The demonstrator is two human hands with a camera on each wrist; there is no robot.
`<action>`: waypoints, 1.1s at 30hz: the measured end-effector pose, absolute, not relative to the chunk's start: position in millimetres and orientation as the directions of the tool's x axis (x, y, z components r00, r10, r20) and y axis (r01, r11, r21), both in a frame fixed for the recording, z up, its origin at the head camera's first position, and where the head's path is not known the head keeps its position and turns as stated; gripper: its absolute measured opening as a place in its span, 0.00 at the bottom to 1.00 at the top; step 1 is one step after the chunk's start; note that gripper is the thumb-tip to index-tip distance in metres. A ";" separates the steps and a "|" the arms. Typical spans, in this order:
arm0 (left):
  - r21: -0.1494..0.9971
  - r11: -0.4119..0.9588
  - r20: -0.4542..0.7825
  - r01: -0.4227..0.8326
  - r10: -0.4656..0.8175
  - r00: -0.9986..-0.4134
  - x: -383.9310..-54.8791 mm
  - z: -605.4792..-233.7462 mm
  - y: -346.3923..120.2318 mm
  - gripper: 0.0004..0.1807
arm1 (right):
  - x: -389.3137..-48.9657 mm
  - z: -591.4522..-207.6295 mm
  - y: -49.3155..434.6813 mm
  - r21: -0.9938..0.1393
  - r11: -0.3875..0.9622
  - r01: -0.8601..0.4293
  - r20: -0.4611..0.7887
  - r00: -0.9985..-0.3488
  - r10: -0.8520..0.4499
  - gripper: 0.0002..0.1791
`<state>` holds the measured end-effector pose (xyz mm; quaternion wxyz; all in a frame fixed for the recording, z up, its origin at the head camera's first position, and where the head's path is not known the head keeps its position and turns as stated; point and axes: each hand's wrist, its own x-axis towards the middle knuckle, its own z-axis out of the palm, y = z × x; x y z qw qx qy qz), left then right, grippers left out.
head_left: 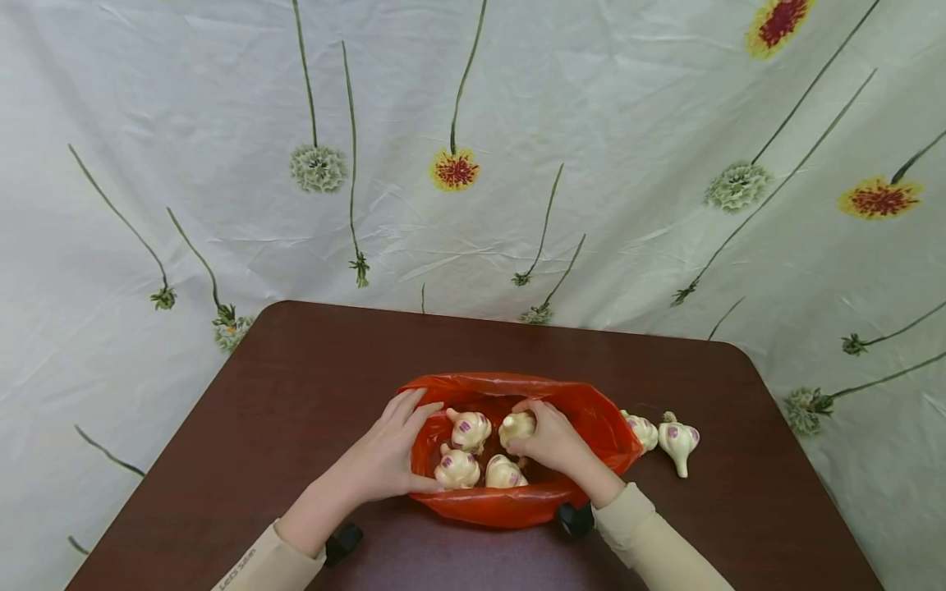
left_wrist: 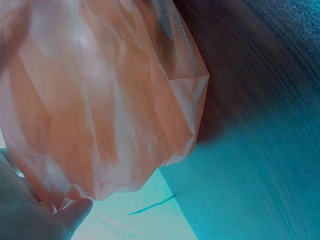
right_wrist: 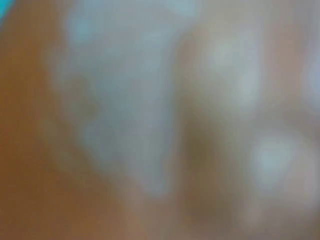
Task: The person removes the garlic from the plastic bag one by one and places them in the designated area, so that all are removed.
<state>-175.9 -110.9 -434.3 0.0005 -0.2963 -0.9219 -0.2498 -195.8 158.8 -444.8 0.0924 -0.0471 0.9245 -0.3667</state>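
Right grip pinching garlic bulb; left grip spread at bag rim; sleeve lettering unclear.

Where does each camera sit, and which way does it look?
Head: on the head, looking forward and down at the red bag; left hand, right hand and sleeves show.
Left wrist: on that wrist, looking at the bag's outside; part of the left hand shows, lower left.
Right wrist: on that wrist, facing that hand's work; too blurred to tell body from things.
Shared: head and left wrist both show bag, left hand and table.
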 end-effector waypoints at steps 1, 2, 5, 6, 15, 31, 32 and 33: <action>0.459 0.701 0.147 0.547 0.547 -0.824 -175.8 -434.0 -110.8 0.52 | -195.4 -442.4 159.8 -0.696 0.718 -0.015 -0.133 -0.980 -0.149 0.28; 0.458 0.702 0.146 0.546 0.546 -0.825 -175.8 -433.9 -110.8 0.52 | -194.4 -439.2 160.9 -0.704 0.710 -0.014 -0.129 -0.981 -0.148 0.28; 0.453 0.705 0.143 0.546 0.547 -0.825 -175.4 -433.1 -110.8 0.53 | -190.5 -428.4 164.8 -0.721 0.693 -0.015 -0.122 -0.981 -0.149 0.28; 0.452 0.706 0.142 0.546 0.547 -0.825 -175.3 -432.8 -110.9 0.53 | -188.6 -424.4 166.3 -0.728 0.685 -0.012 -0.125 -0.981 -0.150 0.27; 0.465 0.712 0.126 0.526 0.535 -0.835 -174.3 -430.8 -109.7 0.54 | -169.5 -389.5 191.5 -0.798 0.603 0.005 -0.119 -0.982 -0.148 0.28; 0.475 0.712 0.136 0.517 0.521 -0.842 -174.4 -431.7 -108.2 0.54 | -142.2 -362.3 276.5 -0.846 0.533 0.005 0.034 -0.997 0.062 0.31; 0.477 0.712 0.135 0.516 0.520 -0.843 -174.1 -431.8 -108.3 0.54 | -140.0 -363.0 283.2 -0.839 0.544 0.025 0.028 -0.996 0.089 0.31; 0.479 0.712 0.134 0.514 0.519 -0.844 -173.9 -431.8 -108.5 0.54 | -137.9 -364.0 289.8 -0.833 0.552 0.048 0.018 -0.993 0.113 0.31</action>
